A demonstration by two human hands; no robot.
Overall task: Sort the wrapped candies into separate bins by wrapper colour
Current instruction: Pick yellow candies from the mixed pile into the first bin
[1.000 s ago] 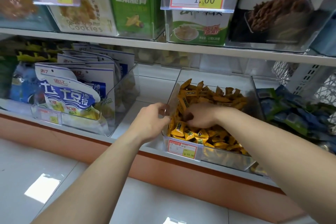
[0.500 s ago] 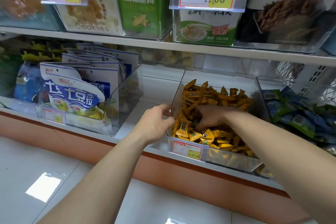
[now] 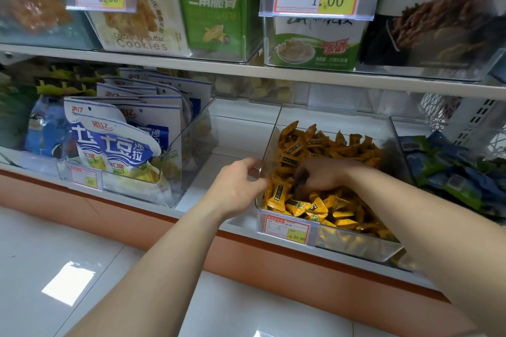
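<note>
My left hand (image 3: pixel 235 186) grips the bin (image 3: pixel 334 120) by the near edge of its left wall, thumb on top and fingers curled under, steadying it. My right hand (image 3: pixel 320 176) is down inside, fingers curled into the candies (image 3: pixel 328 142). Something dark shows at the fingertips, but I cannot tell whether a candy is actually pinched.

The candies lie heaped under and beyond that hand, with more spread toward me below the wrist. All look yellow-orange from here. I judge them light and small, firm inside, with slick crinkly wrappers that slide over one another, so a loose scoop would spill. The best hold is a pinch on one crimped end or across the middle, thumb against forefinger.

Blue-green packets (image 3: pixel 451 169) lie right of my right forearm, beyond the bin's right wall.
</note>
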